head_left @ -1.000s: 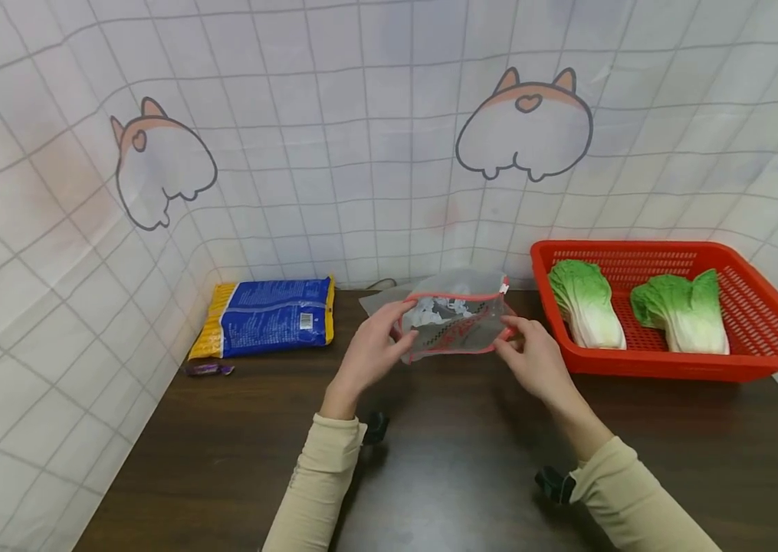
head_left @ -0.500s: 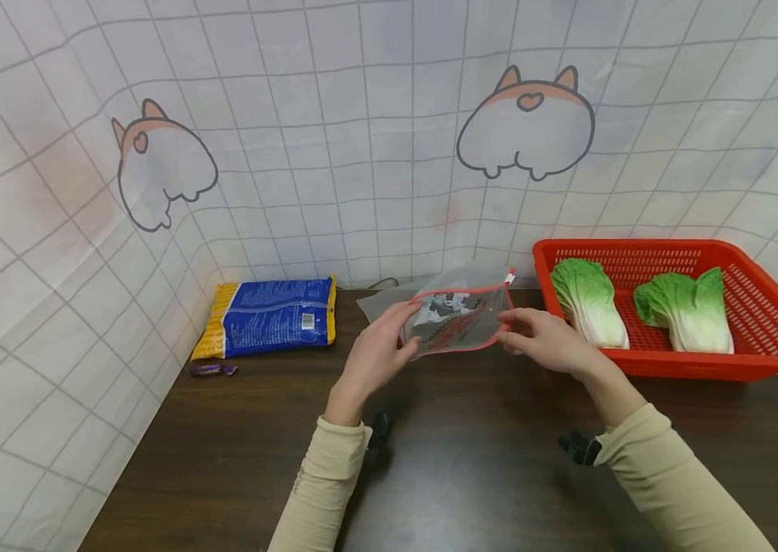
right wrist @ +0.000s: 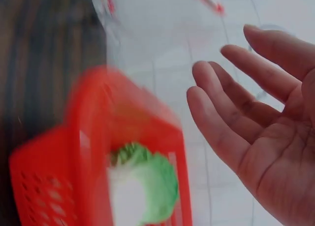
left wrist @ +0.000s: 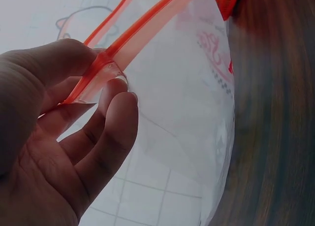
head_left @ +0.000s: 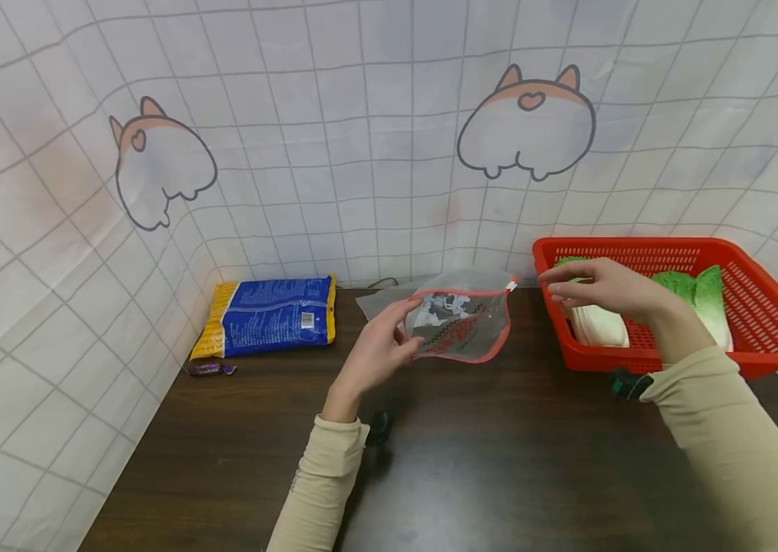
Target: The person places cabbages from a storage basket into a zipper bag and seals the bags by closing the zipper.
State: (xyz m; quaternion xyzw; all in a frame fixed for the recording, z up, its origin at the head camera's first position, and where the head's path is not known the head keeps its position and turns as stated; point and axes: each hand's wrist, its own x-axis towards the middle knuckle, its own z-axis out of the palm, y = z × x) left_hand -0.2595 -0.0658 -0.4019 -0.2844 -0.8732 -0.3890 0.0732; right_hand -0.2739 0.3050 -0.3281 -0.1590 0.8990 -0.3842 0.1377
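Note:
My left hand (head_left: 378,349) pinches the red-edged mouth of a clear zip bag (head_left: 474,326), thumb on one side and fingers on the other. In the left wrist view the bag's red zip strip (left wrist: 142,21) runs up from between those fingers, and the mouth gapes. A slider (head_left: 513,284) sits at the far right end of the strip. Apart from the bag, my right hand (head_left: 605,287) hangs over the left part of the red basket (head_left: 768,307), fingers loosely bent and holding nothing. Below it lies one Chinese cabbage (head_left: 599,326), partly covered by the hand.
A second Chinese cabbage (head_left: 709,303) lies in the basket, partly behind the right forearm. At the back left, a blue and yellow packet (head_left: 278,316) lies against the wall sheet, with a small purple wrapper (head_left: 209,369) in front. Dark wood tabletop (head_left: 471,452) spreads below.
My right hand has let go of the bag's right edge and moved right, over the basket. The bag's mouth sags on that side. My left hand keeps its hold.

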